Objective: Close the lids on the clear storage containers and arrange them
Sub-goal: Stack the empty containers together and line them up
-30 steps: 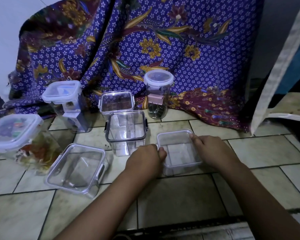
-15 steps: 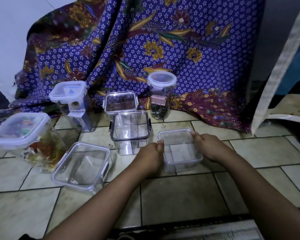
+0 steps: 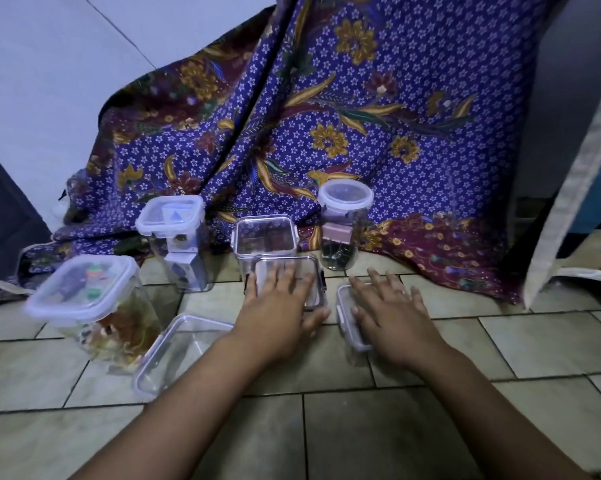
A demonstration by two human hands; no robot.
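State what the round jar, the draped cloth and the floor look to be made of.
Round jar: clear glossy plastic, probably; contents show through, whitish lid.
Cloth: soft printed fabric, matte; it hangs in folds.
Floor: glazed tile, likely ceramic; dark grout lines, faint sheen.

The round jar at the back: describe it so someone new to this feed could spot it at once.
Start at the purple flowered cloth hanging behind everything. Along its bottom edge, on the tiled floor, stands a row of clear containers; the round jar is the one furthest right, beyond the right hand. It is the only tall cylinder with a round lid; the others are square.
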